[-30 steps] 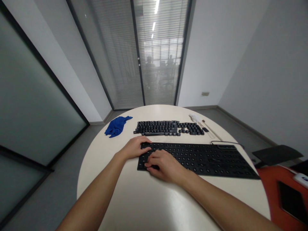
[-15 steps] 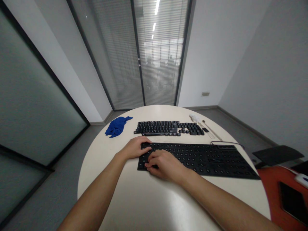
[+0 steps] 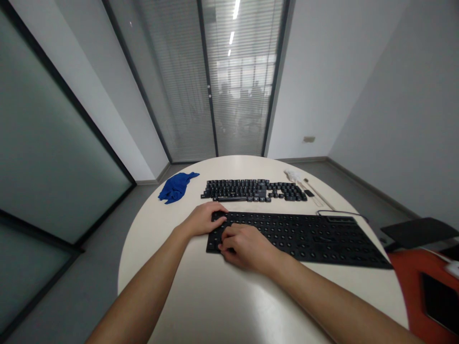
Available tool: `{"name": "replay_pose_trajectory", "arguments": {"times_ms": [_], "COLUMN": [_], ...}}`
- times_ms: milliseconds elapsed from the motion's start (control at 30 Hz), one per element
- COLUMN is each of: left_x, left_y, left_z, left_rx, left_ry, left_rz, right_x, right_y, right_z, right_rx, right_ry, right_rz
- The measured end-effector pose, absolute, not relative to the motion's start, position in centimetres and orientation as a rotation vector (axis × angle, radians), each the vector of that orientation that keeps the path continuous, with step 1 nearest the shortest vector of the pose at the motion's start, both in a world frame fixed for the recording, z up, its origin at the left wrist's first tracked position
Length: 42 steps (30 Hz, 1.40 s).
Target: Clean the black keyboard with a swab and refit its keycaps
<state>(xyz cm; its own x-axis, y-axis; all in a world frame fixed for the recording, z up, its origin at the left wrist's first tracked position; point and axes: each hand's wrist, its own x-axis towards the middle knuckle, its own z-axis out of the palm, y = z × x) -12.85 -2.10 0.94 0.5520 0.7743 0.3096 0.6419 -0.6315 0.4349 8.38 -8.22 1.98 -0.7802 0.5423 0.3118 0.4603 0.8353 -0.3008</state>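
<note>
Keyboard [image 3: 304, 239], black and showing rows of small round sockets, lies across the middle of the round counter [image 3: 204, 306], slightly askew, its right near corner reaching the counter's right edge. Near the counter's left far edge lies a crumpled blue cloth [image 3: 177, 187], with a strip of counter surface between it and the loose keys. Next comes the left hand [image 3: 201, 220], palm down and loosely spread, thumb parted from the fingers; it rests on the keyboard's left end at the far corner and grips nothing that shows. Just to its right, the right hand [image 3: 247, 243] is on the keyboard near the left near corner, fingers curled in and drawn close to the thumb; whether something is pinched between them, I cannot tell. Between the two forearms, a broad stretch of counter runs down toward the near side. Beyond the keyboard, black loose keys [image 3: 236, 187] sit in rows, apart from its far edge by a narrow band of counter, with more counter behind them to the far edge. Farther right are a white fluffy thing [image 3: 293, 176], a small black piece [image 3: 308, 193] and a thin stick [image 3: 321, 195], all near the counter's right far edge. A dark cable [image 3: 342, 212] curves from the keyboard's far side toward the right edge. Past that edge, a black phone-like slab [image 3: 442, 303] lies on a red seat [image 3: 409, 286].
</note>
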Motion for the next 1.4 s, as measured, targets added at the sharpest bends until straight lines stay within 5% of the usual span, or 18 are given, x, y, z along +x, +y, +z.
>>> {"name": "replay_pose_trajectory", "arguments": {"times_ms": [533,833,1400], "left_x": [-14.4,-14.0,-13.3], "left_y": [-0.6,0.1,-0.4], "left_z": [0.0,-1.0,-0.2], "left_rx": [2.468,2.500,2.443], "left_ry": [1.685,1.811,1.873], "left_rz": [1.005,0.795,0.851], "right_x": [10.2,13.2,13.4], "right_y": [-7.8,-5.5,-5.2], "right_z": [2.2,3.4,2.6], "right_rx": [-0.649,-0.893,-0.960], "right_ry": [-2.560,-2.492,-2.502], "right_rz": [0.531,0.292,0.323]}}
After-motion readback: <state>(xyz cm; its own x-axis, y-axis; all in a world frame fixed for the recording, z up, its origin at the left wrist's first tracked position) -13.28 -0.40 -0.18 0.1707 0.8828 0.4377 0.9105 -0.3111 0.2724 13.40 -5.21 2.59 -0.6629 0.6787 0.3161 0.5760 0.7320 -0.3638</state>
